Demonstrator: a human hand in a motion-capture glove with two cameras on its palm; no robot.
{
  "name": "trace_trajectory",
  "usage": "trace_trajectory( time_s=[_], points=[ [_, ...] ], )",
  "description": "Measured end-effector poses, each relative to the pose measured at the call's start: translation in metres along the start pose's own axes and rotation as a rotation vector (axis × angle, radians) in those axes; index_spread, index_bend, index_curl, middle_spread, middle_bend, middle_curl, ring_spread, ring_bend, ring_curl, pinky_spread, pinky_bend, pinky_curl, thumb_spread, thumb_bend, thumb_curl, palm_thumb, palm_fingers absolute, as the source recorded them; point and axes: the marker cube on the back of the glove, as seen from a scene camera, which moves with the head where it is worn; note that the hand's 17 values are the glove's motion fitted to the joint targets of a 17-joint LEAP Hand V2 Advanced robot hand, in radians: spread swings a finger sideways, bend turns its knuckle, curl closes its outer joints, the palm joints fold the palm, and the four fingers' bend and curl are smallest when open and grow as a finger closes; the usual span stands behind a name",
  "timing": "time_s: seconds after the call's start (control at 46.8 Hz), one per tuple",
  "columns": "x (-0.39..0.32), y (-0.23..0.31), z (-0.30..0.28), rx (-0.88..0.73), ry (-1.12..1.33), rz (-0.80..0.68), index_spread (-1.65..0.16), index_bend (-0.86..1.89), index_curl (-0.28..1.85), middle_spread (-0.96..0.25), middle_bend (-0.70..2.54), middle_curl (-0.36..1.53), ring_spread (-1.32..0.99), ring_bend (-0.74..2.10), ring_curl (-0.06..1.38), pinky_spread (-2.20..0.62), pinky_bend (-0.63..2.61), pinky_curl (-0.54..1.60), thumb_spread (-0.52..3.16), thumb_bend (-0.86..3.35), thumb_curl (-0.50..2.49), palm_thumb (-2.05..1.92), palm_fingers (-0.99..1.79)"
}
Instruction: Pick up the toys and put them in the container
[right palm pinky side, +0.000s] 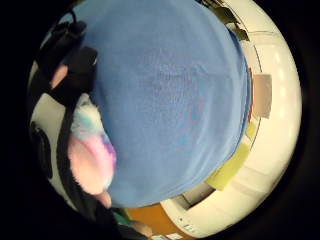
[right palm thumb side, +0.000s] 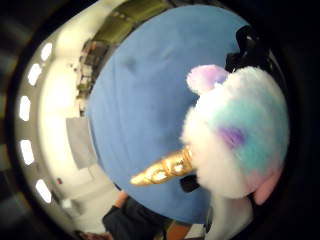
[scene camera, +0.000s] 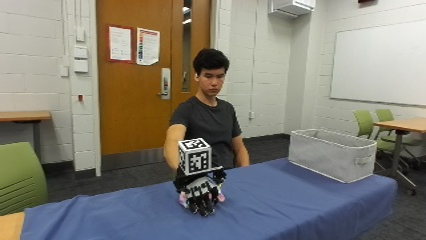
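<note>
Here, from the outside view, the gloved right hand (scene camera: 200, 192) is reaching down onto the blue counter (scene camera: 299, 200), its fingers (scene camera: 203, 206) curling over a pastel plush toy (scene camera: 182, 199) that is peeking out pink at both sides. The forearm is stretching forward from the seated person, with the back of the hand facing the camera. The grey container (scene camera: 333, 154) is sitting well apart, at the counter's far end. From the thumb side, the toy (right palm thumb side: 240, 135) is filling the palm's edge, its gold horn (right palm thumb side: 162, 170) lying over the cloth. From the little-finger side, the toy (right palm pinky side: 90, 150) is lying against the strapped hand.
</note>
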Motion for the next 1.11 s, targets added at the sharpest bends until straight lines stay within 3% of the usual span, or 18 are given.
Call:
trace_trajectory(
  time_s=[0.171,0.192,0.213,0.406,0.448,0.47,0.683,1.11],
  points=[
    [-0.008,0.002,-0.014,0.076,0.084,-0.003,-0.36,0.70,0.59,-0.17,0.34,0.27,-0.31,0.65,0.26,-0.17,0.79,0.33,1.19,0.27,0.40,0.57,0.67],
    [-0.009,0.001,-0.016,0.082,0.084,0.000,-0.36,0.73,0.60,-0.16,0.30,0.26,-0.32,0.61,0.23,-0.16,0.74,0.30,1.20,0.26,0.40,0.57,0.56],
    [-0.010,0.000,-0.018,0.085,0.081,0.003,-0.36,0.65,0.59,-0.18,0.36,0.29,-0.35,0.71,0.28,-0.20,0.83,0.34,1.20,0.28,0.41,0.60,0.74],
    [-0.028,-0.002,-0.023,-0.014,0.032,-0.002,-0.36,0.28,0.56,-0.31,0.71,0.42,-0.42,1.05,0.40,-0.40,0.81,0.35,0.97,0.24,0.52,0.66,1.24],
    [-0.034,-0.001,-0.028,-0.021,0.029,-0.007,-0.36,0.24,0.56,-0.32,0.71,0.42,-0.42,1.06,0.41,-0.42,0.81,0.35,0.94,0.24,0.54,0.67,1.14],
    [-0.038,0.000,-0.032,-0.020,0.029,-0.012,-0.36,0.24,0.57,-0.33,0.81,0.46,-0.42,1.10,0.43,-0.43,0.81,0.36,0.91,0.23,0.55,0.67,1.27],
    [-0.097,0.004,-0.099,0.051,0.020,-0.089,-0.39,0.21,0.66,-0.34,0.99,0.55,-0.41,1.22,0.50,-0.46,0.84,0.39,0.77,0.22,0.66,0.67,1.23],
    [-0.359,0.054,-0.264,0.282,-0.040,-0.498,-0.43,0.17,0.87,-0.32,1.09,0.63,-0.38,1.31,0.54,-0.47,0.86,0.41,0.65,0.21,0.84,0.65,1.15]
  ],
)
